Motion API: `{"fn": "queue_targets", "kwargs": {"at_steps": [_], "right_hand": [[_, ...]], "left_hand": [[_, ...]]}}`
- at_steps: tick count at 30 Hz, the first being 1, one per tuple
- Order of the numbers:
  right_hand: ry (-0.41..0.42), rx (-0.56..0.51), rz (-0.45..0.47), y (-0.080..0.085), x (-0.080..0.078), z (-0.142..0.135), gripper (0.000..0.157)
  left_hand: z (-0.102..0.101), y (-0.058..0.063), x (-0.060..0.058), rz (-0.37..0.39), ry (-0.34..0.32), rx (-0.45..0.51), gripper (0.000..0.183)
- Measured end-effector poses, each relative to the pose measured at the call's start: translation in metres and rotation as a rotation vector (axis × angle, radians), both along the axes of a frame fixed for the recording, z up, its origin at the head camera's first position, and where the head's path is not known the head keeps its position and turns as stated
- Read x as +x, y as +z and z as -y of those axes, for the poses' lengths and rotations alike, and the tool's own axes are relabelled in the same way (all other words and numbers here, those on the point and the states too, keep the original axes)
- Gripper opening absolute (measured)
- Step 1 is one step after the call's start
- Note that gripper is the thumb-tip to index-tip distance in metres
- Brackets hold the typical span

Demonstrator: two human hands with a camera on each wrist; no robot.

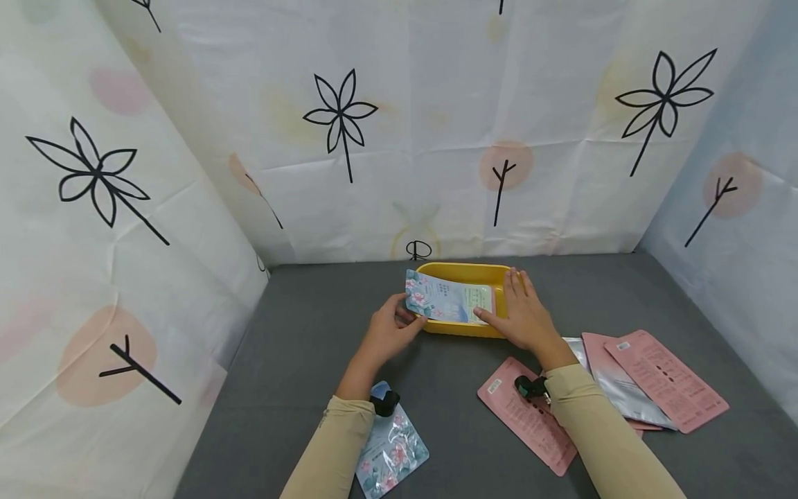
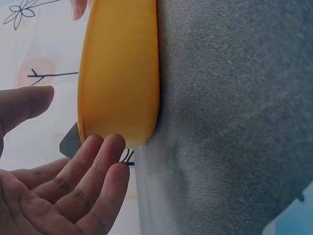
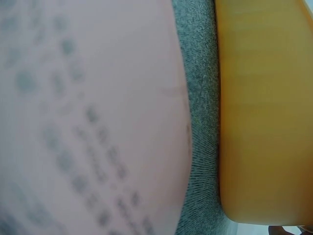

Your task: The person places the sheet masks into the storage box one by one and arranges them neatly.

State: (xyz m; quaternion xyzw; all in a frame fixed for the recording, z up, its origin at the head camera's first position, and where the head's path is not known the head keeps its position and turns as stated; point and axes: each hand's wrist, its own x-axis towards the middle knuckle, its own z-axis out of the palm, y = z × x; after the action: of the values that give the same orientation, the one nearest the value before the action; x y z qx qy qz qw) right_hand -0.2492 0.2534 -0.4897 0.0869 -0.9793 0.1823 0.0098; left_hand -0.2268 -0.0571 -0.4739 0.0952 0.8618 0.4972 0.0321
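A blue floral sheet-mask packet (image 1: 445,296) lies over the yellow plastic basket (image 1: 458,331), its left corner sticking out past the rim. At the basket's left end is my left hand (image 1: 388,333). In the left wrist view its fingers are loosely extended, with fingertips (image 2: 113,142) right at the yellow wall and the thumb apart from it. My right hand (image 1: 528,315) rests over the right end, fingers straight along the rim and thumb reaching over the packet's right edge. The right wrist view shows the basket's side (image 3: 266,117) beside a blurred pink packet (image 3: 98,107).
Another blue floral packet (image 1: 395,450) lies under my left forearm. A pink packet (image 1: 505,398) sits partly beneath my right wrist. Further right, several pink and silver packets (image 1: 667,378) overlap on the grey tabletop (image 1: 299,360). Patterned cloth walls (image 1: 424,104) stand behind and at both sides.
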Motion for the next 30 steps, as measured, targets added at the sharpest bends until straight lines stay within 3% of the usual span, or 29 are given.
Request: {"fn": "queue_targets", "kwargs": {"at_steps": [5,18,24,30], "right_hand": [[0.007,0.01,-0.009,0.002,0.0,-0.001,0.121],[-0.006,0.007,-0.007,0.0,0.0,0.001,0.123],[-0.003,0.001,-0.003,-0.001,0.0,0.001,0.123],[-0.002,0.005,-0.009,-0.001,-0.001,0.0,0.123]], "left_hand": [[0.0,-0.001,-0.001,0.005,0.003,-0.023,0.069],[-0.008,-0.003,0.001,0.014,-0.063,-0.052,0.056],[-0.006,-0.002,0.005,-0.013,-0.026,-0.039,0.058],[-0.004,-0.003,0.011,-0.019,0.001,-0.047,0.048]]}}
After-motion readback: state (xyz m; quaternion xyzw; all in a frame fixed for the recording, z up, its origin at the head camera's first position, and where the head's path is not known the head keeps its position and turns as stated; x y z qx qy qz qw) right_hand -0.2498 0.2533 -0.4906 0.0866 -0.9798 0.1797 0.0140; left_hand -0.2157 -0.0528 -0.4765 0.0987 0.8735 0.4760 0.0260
